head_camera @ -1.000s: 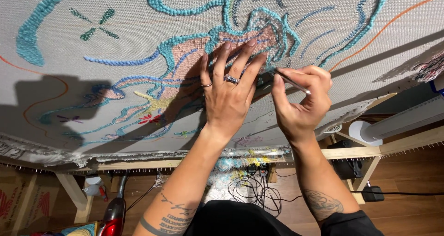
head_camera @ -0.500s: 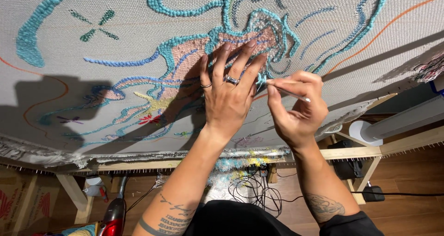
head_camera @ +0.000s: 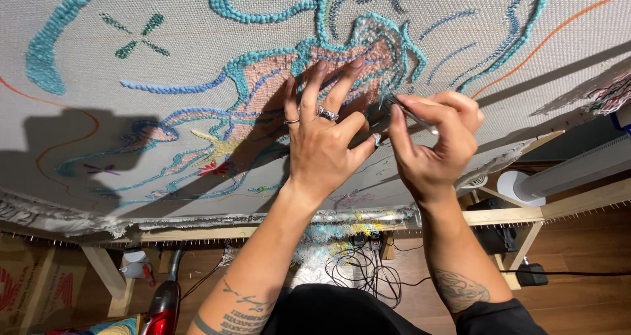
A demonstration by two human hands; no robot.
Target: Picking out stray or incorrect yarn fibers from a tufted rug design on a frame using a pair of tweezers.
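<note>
Pressing the tufted cloth [head_camera: 164,66] with spread fingers, left hand [head_camera: 322,144] steadies; right hand [head_camera: 430,144] pinches one thin metal tool [head_camera: 411,113].

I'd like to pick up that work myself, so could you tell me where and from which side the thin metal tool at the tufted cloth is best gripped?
Probably mid-shaft, coming from its right, free end. The thin metal tool lies slanted, its tip against the tufted cloth beside the left hand. The right hand already pinches it like a pen, which suits so slim a shaft.
</note>
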